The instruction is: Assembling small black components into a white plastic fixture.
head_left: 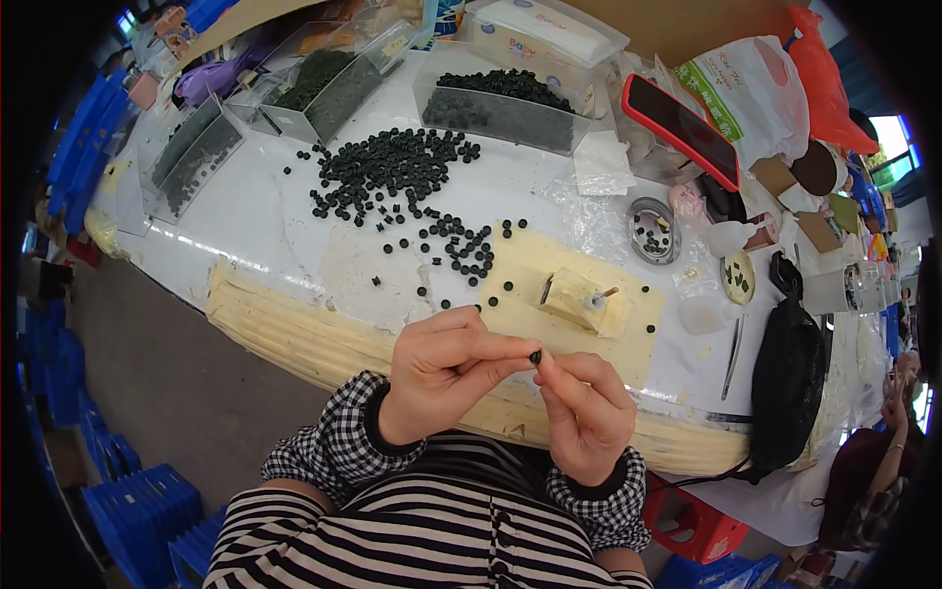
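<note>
Your left hand (442, 368) and right hand (591, 412) pinch one small black part (536, 357) between them, on the near side of a pin-topped block (569, 296); a heap of black pieces (392, 167) lies farther off, left, on the white tabletop (260, 221)

Centre of frame: small black ring-like part (535, 357), mostly covered where left hand (437, 371) and right hand (592, 412) pinch it; finer form too small to tell. Lower edge: striped top (412, 538) cut off. Top edge: blue packet (447, 20) cut off. Right of centre: bits in 1 round dish (655, 260) too small to identify. Lower right: red plastic stool (721, 535) partly hidden by white sheeting (790, 506). Far right: co-worker (878, 476) blurred, partly lost in dark rim.
</note>
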The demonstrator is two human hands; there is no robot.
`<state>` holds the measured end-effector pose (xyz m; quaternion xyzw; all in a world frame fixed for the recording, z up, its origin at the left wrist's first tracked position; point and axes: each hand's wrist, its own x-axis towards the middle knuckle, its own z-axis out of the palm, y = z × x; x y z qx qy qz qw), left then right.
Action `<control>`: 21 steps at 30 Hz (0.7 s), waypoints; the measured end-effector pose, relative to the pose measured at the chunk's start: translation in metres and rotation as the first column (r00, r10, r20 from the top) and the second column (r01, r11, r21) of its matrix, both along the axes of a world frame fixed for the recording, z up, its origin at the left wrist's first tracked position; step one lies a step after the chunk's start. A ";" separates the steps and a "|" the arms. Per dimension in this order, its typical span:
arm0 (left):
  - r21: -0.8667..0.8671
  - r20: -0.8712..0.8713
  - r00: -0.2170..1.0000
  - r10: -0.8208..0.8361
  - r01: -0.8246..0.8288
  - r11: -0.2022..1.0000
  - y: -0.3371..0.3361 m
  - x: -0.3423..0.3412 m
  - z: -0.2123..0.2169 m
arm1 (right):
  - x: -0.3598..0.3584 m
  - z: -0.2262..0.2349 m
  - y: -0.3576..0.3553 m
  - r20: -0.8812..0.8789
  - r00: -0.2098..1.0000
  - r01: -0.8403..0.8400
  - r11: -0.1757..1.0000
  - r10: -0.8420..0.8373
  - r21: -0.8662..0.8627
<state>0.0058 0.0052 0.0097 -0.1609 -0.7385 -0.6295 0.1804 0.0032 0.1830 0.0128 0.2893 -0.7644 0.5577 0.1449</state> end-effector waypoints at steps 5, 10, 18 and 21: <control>-0.071 0.087 0.995 0.042 -0.036 0.997 -0.003 -0.002 0.005 | 0.000 0.001 0.001 -0.008 0.996 0.094 0.995 -0.094 0.037; -0.380 0.103 0.967 0.233 -0.179 0.907 -0.030 -0.011 0.004 | 0.001 0.001 0.001 -0.013 0.989 0.146 0.988 -0.145 0.053; 0.767 0.474 0.796 -0.376 -0.163 0.621 -0.036 -0.007 0.016 | -0.001 0.001 -0.001 -0.054 0.988 0.146 0.986 -0.142 0.074; 0.935 0.353 0.705 -0.615 -0.279 0.218 -0.029 -0.002 0.015 | 0.001 0.004 -0.004 -0.066 0.988 0.148 0.984 -0.142 0.095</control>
